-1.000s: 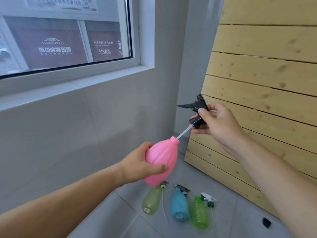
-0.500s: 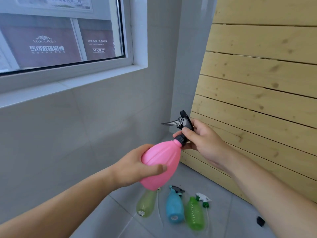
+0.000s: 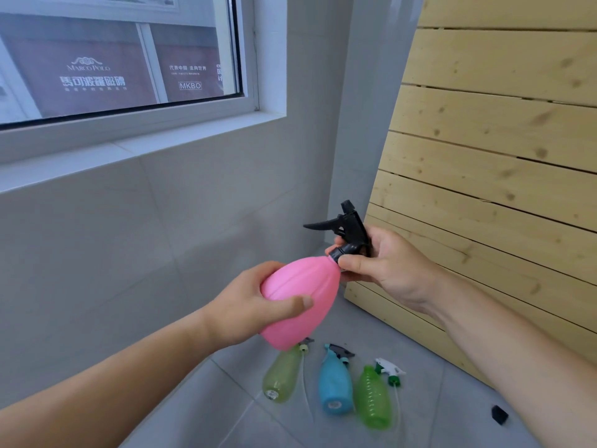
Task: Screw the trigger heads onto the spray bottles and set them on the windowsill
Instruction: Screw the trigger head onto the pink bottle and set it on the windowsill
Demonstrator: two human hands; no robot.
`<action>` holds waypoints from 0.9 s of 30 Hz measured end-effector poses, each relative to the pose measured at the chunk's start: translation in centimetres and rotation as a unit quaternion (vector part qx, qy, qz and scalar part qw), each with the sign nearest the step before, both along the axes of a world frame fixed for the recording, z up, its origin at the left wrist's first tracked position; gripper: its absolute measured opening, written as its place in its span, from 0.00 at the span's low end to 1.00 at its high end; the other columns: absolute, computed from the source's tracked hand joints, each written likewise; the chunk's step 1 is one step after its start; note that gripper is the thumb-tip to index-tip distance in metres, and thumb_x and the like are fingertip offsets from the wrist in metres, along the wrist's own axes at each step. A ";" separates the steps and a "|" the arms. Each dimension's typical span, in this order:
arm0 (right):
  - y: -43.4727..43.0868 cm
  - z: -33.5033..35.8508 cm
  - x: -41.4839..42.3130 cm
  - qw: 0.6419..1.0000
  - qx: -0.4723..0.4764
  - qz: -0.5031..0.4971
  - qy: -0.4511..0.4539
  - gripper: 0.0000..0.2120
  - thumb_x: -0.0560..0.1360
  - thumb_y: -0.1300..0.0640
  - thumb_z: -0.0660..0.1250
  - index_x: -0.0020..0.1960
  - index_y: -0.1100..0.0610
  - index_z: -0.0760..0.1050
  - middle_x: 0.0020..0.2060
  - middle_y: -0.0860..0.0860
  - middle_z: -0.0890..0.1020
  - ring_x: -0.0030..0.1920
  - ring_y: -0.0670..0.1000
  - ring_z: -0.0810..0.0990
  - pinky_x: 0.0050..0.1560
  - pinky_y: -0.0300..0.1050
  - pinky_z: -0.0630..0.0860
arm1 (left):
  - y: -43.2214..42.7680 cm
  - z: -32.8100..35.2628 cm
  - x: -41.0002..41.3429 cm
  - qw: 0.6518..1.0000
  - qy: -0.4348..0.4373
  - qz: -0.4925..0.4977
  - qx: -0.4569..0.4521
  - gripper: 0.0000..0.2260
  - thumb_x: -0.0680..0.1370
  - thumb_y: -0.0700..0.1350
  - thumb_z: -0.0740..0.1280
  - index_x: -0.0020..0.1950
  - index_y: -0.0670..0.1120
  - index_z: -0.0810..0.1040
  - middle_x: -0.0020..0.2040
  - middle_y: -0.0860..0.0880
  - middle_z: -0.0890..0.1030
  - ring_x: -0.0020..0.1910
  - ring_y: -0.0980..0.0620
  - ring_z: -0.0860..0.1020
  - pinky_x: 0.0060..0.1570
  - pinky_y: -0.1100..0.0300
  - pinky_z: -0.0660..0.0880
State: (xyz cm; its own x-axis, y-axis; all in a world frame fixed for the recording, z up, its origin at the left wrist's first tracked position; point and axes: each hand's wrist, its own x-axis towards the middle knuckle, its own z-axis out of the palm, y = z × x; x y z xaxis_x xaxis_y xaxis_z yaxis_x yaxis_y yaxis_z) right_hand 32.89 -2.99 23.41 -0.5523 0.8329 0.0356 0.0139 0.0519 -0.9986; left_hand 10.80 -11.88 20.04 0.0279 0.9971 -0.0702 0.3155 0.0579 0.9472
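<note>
Left hand [image 3: 248,308] grasping the pink bottle [image 3: 298,302] around its body, tilted; right hand [image 3: 384,265] pinching the collar of the black trigger head [image 3: 347,229] seated on the bottle's neck. Below, on the floor [image 3: 436,392]: three bottles, below the windowsill [image 3: 129,150].

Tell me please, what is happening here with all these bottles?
A person is putting a spray bottle together. The left hand holds the pink bottle tilted, and the right hand grips the black trigger head seated at its neck. On the floor lie three more bottles, pale green, blue and bright green, with trigger heads beside them. No bottle shows on the visible part of the windowsill.
</note>
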 end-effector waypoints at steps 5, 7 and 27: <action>0.4 0.2 0.0 0.997 -0.054 0.043 0.030 0.11 0.75 0.73 0.65 0.54 0.63 0.75 0.52 0.61 0.81 0.51 0.55 0.82 0.47 0.46 0.82 | 0.0 0.0 -0.4 1.000 -0.003 -0.011 0.009 0.29 0.61 0.62 0.75 0.59 0.52 0.81 0.50 0.50 0.87 0.47 0.52 0.86 0.43 0.57 0.83; 0.6 0.4 0.5 0.993 -0.069 0.088 0.034 0.12 0.73 0.71 0.66 0.56 0.65 0.75 0.53 0.61 0.82 0.52 0.55 0.82 0.50 0.47 0.81 | -0.1 0.1 -0.5 0.997 -0.035 -0.046 -0.044 0.30 0.61 0.62 0.74 0.59 0.50 0.82 0.50 0.48 0.88 0.48 0.48 0.87 0.46 0.53 0.83; -0.3 -0.6 -2.0 0.970 -0.158 -0.138 0.120 0.03 0.78 0.63 0.66 0.50 0.62 0.75 0.47 0.62 0.81 0.41 0.59 0.83 0.38 0.52 0.83 | 0.9 -0.1 0.8 0.989 -0.126 0.083 -0.002 0.39 0.65 0.59 0.78 0.74 0.51 0.69 0.66 0.54 0.80 0.64 0.52 0.80 0.62 0.56 0.76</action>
